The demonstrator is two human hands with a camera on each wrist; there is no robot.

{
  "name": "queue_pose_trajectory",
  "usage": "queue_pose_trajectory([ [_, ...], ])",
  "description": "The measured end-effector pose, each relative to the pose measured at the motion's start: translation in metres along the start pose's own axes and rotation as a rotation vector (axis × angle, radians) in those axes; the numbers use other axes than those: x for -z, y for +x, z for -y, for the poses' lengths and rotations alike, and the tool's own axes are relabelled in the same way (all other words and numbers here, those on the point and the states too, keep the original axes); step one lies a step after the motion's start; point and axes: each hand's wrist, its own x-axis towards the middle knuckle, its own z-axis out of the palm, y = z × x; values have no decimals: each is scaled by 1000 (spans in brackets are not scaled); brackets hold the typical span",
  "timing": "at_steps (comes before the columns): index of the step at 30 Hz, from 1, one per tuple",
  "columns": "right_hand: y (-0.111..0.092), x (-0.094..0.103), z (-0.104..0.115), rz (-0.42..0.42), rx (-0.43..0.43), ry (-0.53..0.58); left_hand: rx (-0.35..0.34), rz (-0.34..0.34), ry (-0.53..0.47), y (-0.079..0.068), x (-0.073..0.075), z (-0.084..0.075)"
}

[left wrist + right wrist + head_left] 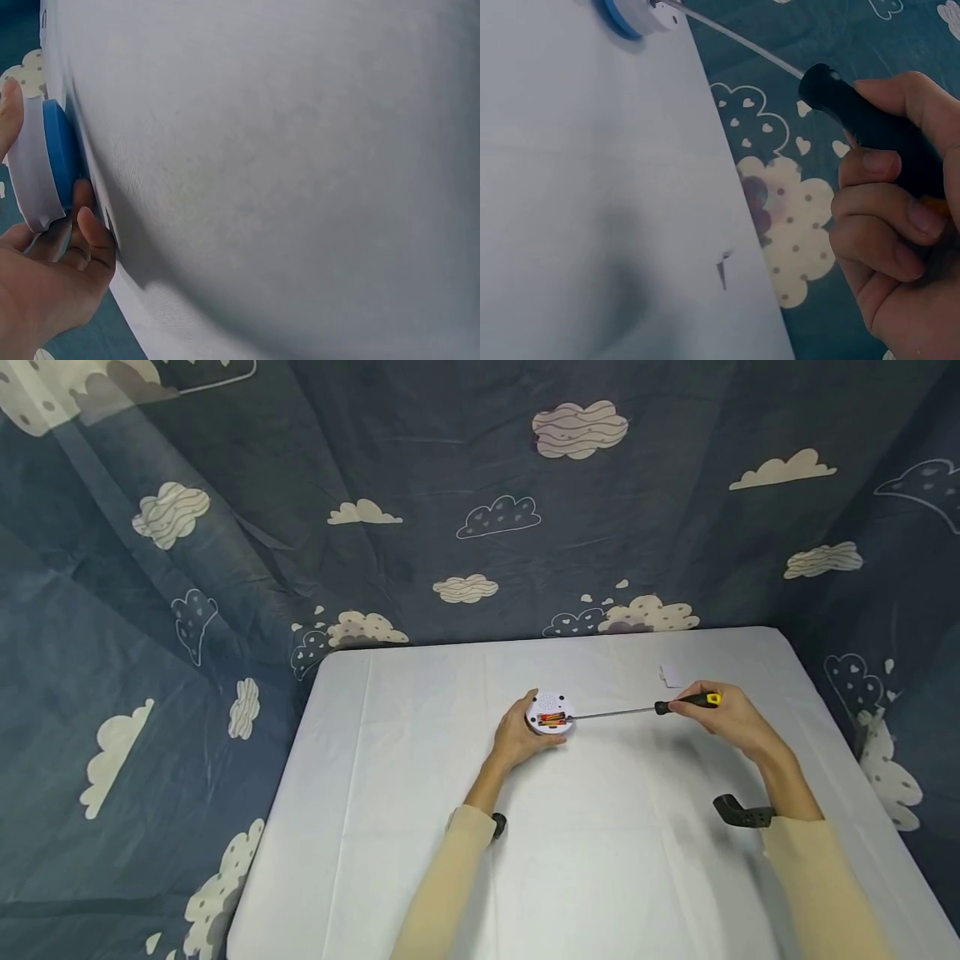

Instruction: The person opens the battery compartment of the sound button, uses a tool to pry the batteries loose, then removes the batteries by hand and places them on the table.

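Note:
My left hand (517, 732) grips a round white battery-powered device (545, 702) by its rim, thumb and fingers on opposite sides. Its back faces up, with speaker holes and an uncovered compartment holding orange-and-black batteries (552, 719). In the left wrist view the device's lower part is blue (64, 154), close over the table. My right hand (722, 717) holds a screwdriver (663, 707) by its black and yellow handle, fingers curled round it in the right wrist view. The long metal shaft (739, 39) runs level toward the device, its tip right at the compartment's right end.
A small white piece (677, 676) with a dark edge lies on the white-covered table (420, 760), beyond my right hand. Dark blue cloth (420, 460) with a cloud print hangs behind the table and on both sides.

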Motion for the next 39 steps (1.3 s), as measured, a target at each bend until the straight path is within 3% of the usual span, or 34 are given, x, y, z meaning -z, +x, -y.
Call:
queue_pose_trajectory([
  [10,7,2,21,44,19,-69,11,6,9,2,-1,2],
  [21,15,2,82,172,161,-209,17,-46,15,-1,-5,0],
  [25,21,4,91,197,188,-223,11,-58,13,1,-6,0],
  [32,28,10,67,214,131,-176,23,-59,-27,4,-6,3],
  [39,29,11,11,181,108,-20,30,-51,-65,7,-5,4],
])
